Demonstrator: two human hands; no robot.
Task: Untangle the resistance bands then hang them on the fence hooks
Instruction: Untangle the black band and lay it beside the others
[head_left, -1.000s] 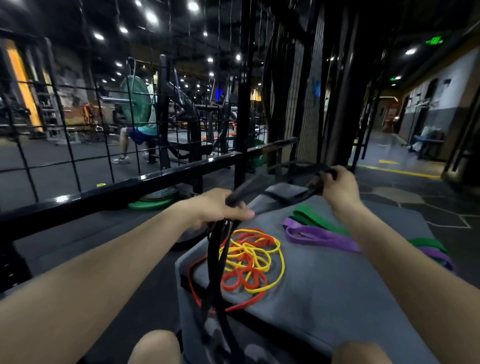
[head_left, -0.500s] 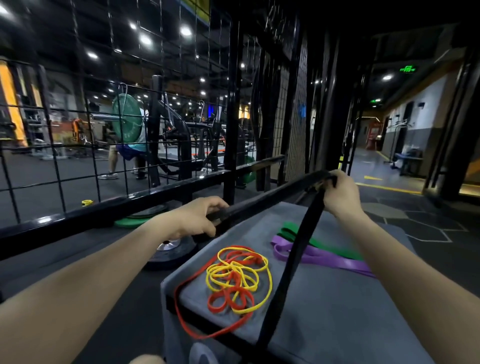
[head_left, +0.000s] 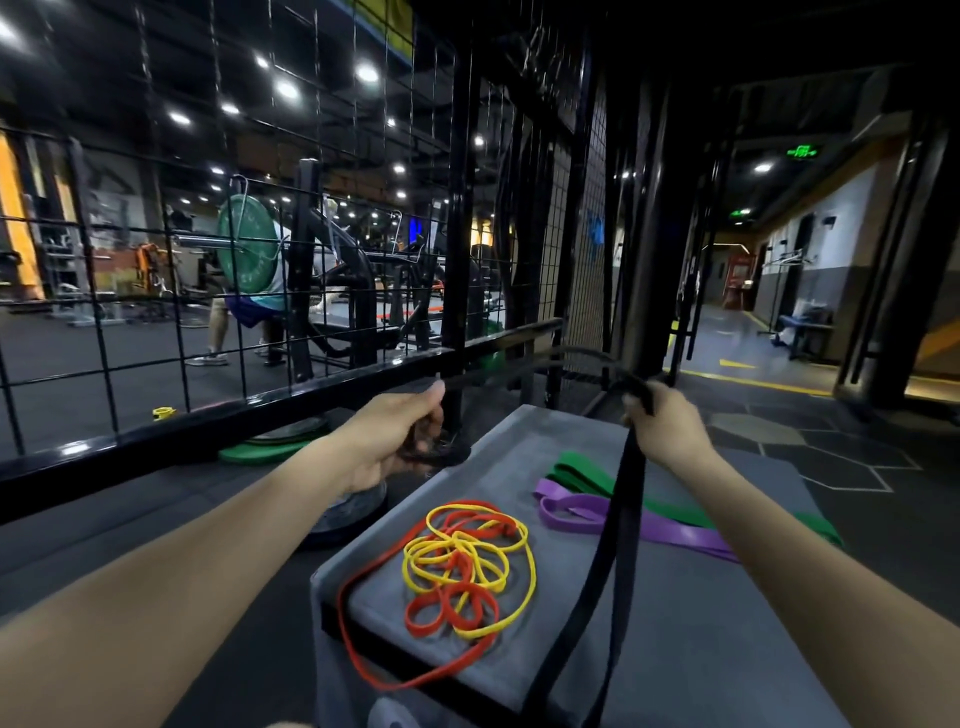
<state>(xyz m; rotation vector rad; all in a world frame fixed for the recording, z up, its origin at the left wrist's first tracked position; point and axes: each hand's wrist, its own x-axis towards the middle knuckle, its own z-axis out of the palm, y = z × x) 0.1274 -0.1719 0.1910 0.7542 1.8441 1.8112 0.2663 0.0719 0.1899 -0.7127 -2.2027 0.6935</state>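
Observation:
A wide black resistance band (head_left: 613, 545) stretches between both hands above a grey padded box (head_left: 701, 623). My right hand (head_left: 667, 426) grips its top, and two strands hang down over the box's front. My left hand (head_left: 400, 436) holds the other end near the fence rail, fingers curled round it. A tangle of yellow band (head_left: 467, 561) and orange-red band (head_left: 363, 649) lies on the box's left side. A purple band (head_left: 576, 514) and a green band (head_left: 582, 470) lie behind it. The black wire fence (head_left: 322, 208) stands to the left.
A thick black rail (head_left: 208, 431) runs along the fence's base. Green weight plates (head_left: 270, 447) lie on the floor beyond it. A person stands at a barbell rack (head_left: 306, 270) behind the fence. A corridor (head_left: 753, 353) opens at the right.
The view has tilted up. My left hand moved forward toward the fence rail with its end of the black band, and the stretch between my hands went slack and curved.

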